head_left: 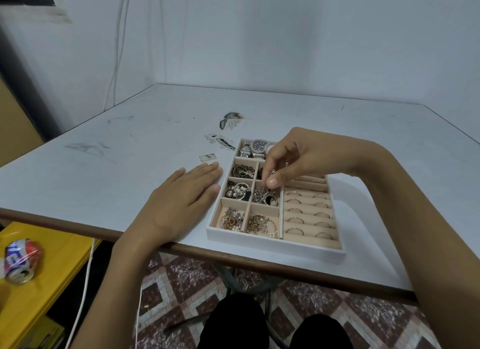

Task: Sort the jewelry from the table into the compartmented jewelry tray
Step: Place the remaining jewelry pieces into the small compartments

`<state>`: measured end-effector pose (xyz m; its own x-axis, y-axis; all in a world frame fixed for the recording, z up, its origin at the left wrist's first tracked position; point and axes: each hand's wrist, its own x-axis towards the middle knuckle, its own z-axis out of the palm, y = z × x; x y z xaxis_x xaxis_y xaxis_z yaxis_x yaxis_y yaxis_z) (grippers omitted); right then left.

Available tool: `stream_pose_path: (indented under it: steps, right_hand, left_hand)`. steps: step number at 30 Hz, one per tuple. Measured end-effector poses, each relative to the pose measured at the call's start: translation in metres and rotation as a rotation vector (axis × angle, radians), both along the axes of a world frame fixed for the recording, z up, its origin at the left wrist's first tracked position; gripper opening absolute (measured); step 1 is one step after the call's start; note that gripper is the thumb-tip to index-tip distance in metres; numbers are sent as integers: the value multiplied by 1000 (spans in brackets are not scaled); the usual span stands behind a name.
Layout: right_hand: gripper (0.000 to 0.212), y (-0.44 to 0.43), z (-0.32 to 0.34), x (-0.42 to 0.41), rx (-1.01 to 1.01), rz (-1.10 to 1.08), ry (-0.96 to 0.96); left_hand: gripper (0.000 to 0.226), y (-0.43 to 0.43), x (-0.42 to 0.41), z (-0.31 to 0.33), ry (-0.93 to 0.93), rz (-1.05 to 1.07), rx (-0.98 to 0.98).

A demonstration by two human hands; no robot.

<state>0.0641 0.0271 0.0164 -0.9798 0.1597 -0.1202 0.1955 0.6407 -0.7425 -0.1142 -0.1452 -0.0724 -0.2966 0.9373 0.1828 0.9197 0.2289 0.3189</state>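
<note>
Right hand (291, 161) pinches a small rose-gold piece (273, 171) over the jewelry tray's (275, 245) centre. Left hand (181, 195), fingers flat, rests beside its left wall. Advise lowering fully before releasing.

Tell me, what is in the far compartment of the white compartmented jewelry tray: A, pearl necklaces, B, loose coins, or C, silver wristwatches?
C: silver metal wristwatches lie in the far compartment of the white compartmented jewelry tray, just beyond the right hand, whose fingers pinch a small metal piece.
</note>
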Motion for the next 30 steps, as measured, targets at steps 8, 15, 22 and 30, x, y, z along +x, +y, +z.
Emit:
stream_pose_path:
  steps: [8,15,22,30]
  right_hand:
    - [11,2,-2,-2,61,-9,26]
    - [13,0,-1,-3,43,1,36]
    - [13,-4,-2,-5,83,1,25]
    - [11,-5,-2,-4,56,16,17]
  left_hand:
    - [73,0,-1,-1,-2,-1,17]
    - [81,0,-1,-1,-3,-5,23]
    - [81,0,-1,-1,-3,-6,24]
    - [73,0,-1,-2,3,-10,20]
